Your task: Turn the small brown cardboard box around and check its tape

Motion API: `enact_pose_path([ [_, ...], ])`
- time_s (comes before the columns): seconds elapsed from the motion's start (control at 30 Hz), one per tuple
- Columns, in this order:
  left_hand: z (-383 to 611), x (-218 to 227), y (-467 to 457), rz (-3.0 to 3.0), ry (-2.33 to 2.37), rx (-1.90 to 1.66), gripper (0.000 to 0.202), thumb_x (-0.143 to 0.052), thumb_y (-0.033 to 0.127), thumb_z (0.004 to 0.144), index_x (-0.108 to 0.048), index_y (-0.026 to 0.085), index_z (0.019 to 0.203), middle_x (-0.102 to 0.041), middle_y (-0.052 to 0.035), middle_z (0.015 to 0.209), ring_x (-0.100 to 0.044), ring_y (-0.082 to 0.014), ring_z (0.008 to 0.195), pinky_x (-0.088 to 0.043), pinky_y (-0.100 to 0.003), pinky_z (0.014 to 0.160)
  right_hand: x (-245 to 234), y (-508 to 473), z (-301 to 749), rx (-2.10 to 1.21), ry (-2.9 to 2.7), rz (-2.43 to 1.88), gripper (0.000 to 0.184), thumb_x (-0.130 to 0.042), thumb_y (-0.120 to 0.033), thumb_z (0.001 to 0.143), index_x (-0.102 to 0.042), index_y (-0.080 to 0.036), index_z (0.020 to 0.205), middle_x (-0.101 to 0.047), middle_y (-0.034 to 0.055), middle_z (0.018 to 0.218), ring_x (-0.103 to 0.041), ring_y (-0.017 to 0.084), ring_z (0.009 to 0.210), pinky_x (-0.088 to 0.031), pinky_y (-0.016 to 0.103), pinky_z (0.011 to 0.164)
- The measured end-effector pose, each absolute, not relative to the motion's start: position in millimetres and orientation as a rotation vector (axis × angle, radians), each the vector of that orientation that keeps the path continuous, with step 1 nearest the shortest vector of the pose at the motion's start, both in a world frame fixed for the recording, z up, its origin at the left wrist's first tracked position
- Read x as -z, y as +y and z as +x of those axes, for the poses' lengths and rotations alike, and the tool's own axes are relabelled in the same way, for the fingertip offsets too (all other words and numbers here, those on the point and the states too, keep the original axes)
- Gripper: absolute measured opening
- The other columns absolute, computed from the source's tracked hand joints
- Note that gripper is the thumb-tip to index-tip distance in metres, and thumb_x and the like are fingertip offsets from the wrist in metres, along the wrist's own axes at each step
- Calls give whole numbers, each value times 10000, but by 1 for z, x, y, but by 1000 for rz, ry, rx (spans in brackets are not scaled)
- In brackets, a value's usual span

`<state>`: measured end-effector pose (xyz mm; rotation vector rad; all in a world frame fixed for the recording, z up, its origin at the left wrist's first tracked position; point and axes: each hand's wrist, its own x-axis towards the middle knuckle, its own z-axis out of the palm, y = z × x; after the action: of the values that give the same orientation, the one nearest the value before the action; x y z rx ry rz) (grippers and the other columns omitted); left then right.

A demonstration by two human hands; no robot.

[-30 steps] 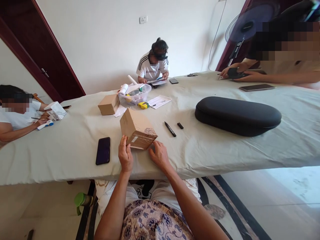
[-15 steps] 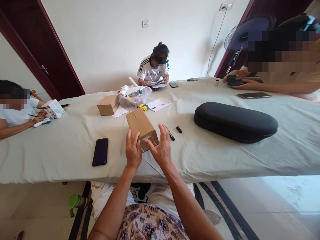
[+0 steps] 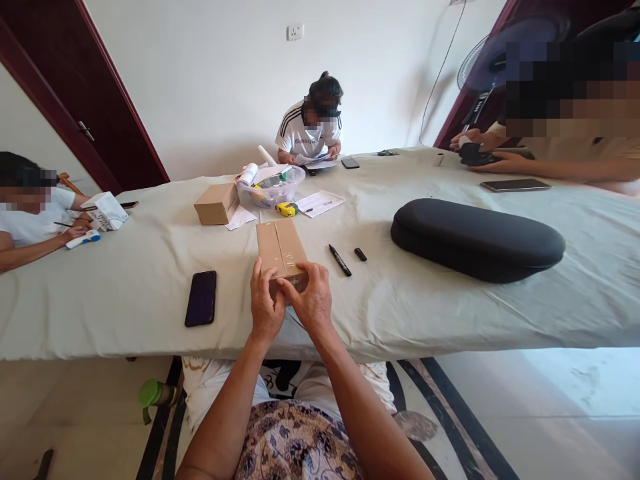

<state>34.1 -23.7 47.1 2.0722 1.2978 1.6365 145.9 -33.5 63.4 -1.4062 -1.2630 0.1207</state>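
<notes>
A brown cardboard box [image 3: 281, 248] lies flat on the cloth-covered table [image 3: 125, 287], its taped seam facing up. My left hand [image 3: 266, 305] and my right hand [image 3: 311, 300] both grip the near end of the box, fingers curled over its edge. A black phone [image 3: 201, 298] lies to the left of my hands. A black marker [image 3: 340, 259] and its cap [image 3: 360, 254] lie just right of the box.
A long black cushion [image 3: 475, 237] lies on the right. Farther back are a second cardboard box [image 3: 216, 203], a clear bowl of items [image 3: 273, 185], a yellow tape measure [image 3: 287, 209] and papers [image 3: 320, 202]. Three other people sit around the table.
The box was tilted up on an edge a second ago; it has been turned and now lies flat, seam up, with both my hands closed on its near end.
</notes>
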Motion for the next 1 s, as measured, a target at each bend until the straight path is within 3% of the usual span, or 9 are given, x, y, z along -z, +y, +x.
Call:
enact_pose_path([
  [0.17, 30, -48, -19, 2069, 1259, -1633, 312, -493, 376, 972, -555, 200, 1222, -383, -178, 1546, -394, -267, 1437, -374, -471, 1142, -60, -33, 160, -219, -1288, -1282, 267, -562, -442, 924, -658, -244, 1075, -602, 82, 1044, -611, 226, 964, -539, 361, 823],
  [0.37, 29, -55, -13, 1963, 1297, -1675, 391, -352, 439, 1019, -665, 206, 1040, -535, -129, 1410, -501, -226, 1338, -387, -427, 1133, -53, -31, 180, -310, -1317, -1156, 319, -439, -381, 975, -697, -260, 1118, -657, 67, 1021, -622, 213, 1002, -520, 370, 905],
  [0.57, 12, -42, -7, 1964, 1202, -1647, 382, -464, 438, 982, -585, 223, 1272, -526, -134, 1463, -508, -244, 1349, -451, -400, 1080, -28, -28, 194, -449, -1320, -1145, 387, -491, -348, 925, -617, -228, 1271, -694, 72, 1072, -658, 197, 920, -547, 348, 813],
  [0.63, 4, -34, -6, 1873, 1211, -1567, 494, -536, 409, 946, -473, 241, 1406, -522, -130, 1474, -565, -238, 1290, -521, -363, 988, -17, -30, 201, -514, -1411, -1222, 352, -515, -321, 897, -633, -226, 1215, -721, 56, 1003, -670, 193, 838, -546, 338, 767],
  [0.7, -4, -24, -5, 1795, 1255, -1426, 588, -594, 344, 903, -414, 249, 1455, -600, -118, 1392, -665, -218, 1126, -561, -344, 903, -7, -33, 207, -499, -1588, -1332, 232, -508, -261, 885, -678, -226, 1039, -722, 38, 922, -665, 193, 818, -527, 334, 777],
  [0.8, -12, -10, -4, 1845, 1316, -1174, 464, -601, 233, 857, -552, 218, 1317, -727, -88, 1132, -712, -215, 928, -567, -369, 857, -1, -35, 211, -368, -1728, -1442, 168, -495, -198, 880, -662, -211, 863, -692, 48, 885, -637, 196, 829, -493, 317, 779],
  [1.0, -13, -2, -4, 2108, 1470, -1150, 118, -580, 223, 865, -634, 190, 965, -697, -78, 895, -666, -237, 869, -534, -385, 826, -2, -34, 206, -272, -1785, -1515, 129, -505, -153, 871, -620, -209, 884, -670, 59, 915, -598, 207, 854, -449, 321, 798],
])
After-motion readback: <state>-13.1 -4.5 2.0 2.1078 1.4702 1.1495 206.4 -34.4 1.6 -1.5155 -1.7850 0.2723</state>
